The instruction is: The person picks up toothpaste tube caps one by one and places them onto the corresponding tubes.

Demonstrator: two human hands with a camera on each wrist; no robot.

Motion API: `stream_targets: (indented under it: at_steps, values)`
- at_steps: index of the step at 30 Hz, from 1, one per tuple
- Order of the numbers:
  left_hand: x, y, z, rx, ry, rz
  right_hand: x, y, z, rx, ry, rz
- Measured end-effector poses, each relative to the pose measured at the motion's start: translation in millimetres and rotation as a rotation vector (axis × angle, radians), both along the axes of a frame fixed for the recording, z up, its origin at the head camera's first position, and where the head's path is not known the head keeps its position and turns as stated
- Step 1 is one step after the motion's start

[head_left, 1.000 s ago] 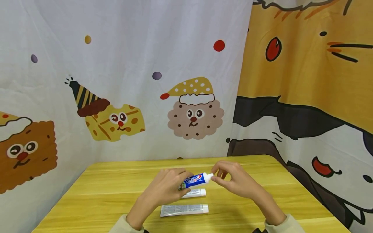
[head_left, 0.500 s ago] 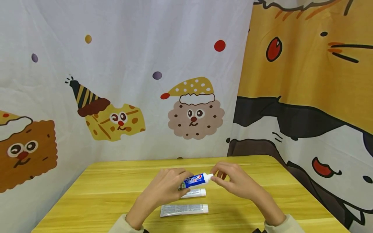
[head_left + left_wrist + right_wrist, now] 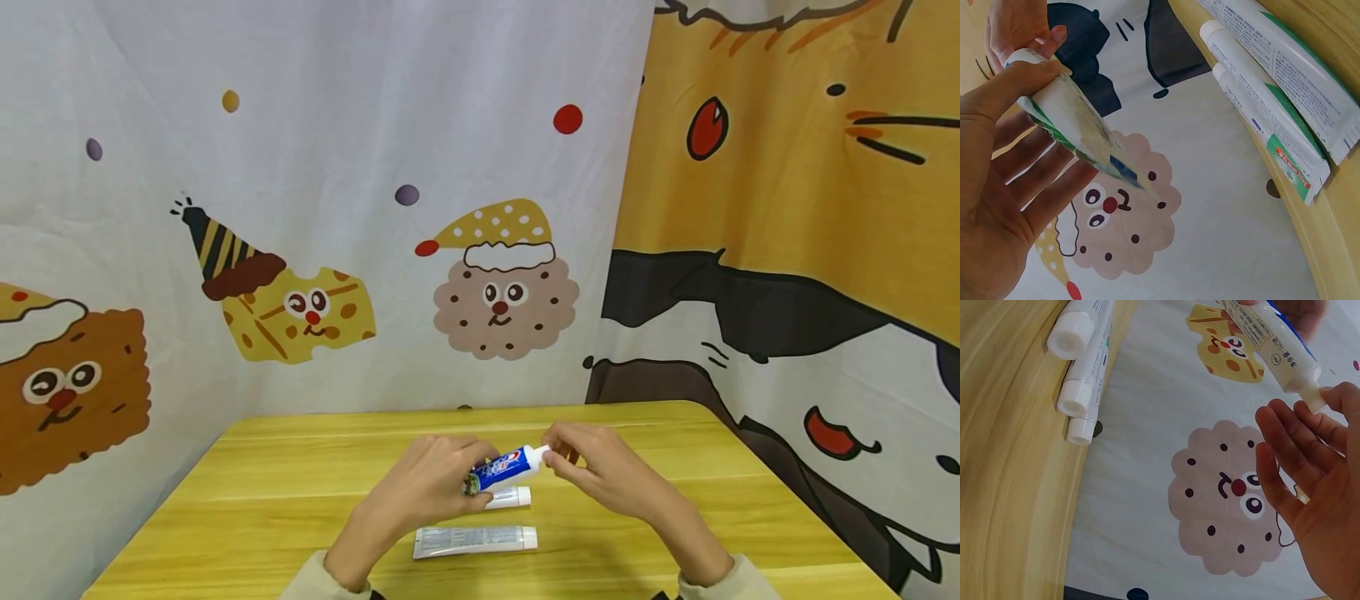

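Note:
My left hand [image 3: 429,477] grips a blue-and-white toothpaste tube [image 3: 501,471] between thumb and fingers, above the table. The tube slants, its small white cap [image 3: 1312,398] up and to the right. In the left wrist view the flat tail of the tube, with green and blue printing, sticks out past my spread fingers [image 3: 1054,172]. My right hand [image 3: 604,467] pinches the cap with thumb and index finger, its other fingers loosely bent. Below the held tube lie two white toothpaste tubes, a nearer one [image 3: 474,541] and a farther one [image 3: 512,497] partly hidden by my left hand.
Both wrist views show a third, slimmer tube [image 3: 1260,125] lying beside the other two, caps all pointing the same way. The yellow wood-grain table [image 3: 300,483] ends at a white curtain [image 3: 315,167] with cartoon prints. An orange printed curtain [image 3: 787,183] hangs at the right.
The held tube has tilted slightly more, its tail end a little lower. Both hands stay nearly in place, the right still at the cap. The tubes on the table have not moved.

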State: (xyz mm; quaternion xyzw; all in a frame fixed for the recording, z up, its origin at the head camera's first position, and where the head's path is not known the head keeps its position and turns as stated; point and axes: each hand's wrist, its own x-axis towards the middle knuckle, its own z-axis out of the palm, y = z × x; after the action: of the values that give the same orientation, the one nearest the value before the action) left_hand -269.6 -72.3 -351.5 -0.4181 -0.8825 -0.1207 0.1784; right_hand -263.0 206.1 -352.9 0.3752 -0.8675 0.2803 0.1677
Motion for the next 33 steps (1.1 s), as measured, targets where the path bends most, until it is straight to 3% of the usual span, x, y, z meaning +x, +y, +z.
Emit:
stream_targets:
  at_steps: [7,12,17,22,27,33]
  values:
    - [-0.2,1.2,-0.7,0.029,-0.005,-0.014,0.0,0,-1.3,-0.012,-0.014,-0.007]
    - [-2.2,2.9,-1.4,0.072,0.072,-0.028,2.7,0,0.3,-0.057,-0.001,-0.039]
    - [-4.9,0.2,-1.8,0.086,0.151,-0.015,2.4,0,3.0,-0.118,0.017,-0.008]
    - [-12.1,-5.7,-2.4,0.098,0.155,0.000,-0.9,3,4.0,-0.143,0.082,-0.001]
    - [-29.8,-14.5,0.2,0.095,0.093,0.029,-5.9,4,3.2,-0.124,0.122,0.001]
    - [-73.4,-9.8,-1.4,0.004,-0.006,0.042,-8.1,7,0.9,-0.112,0.095,-0.027]
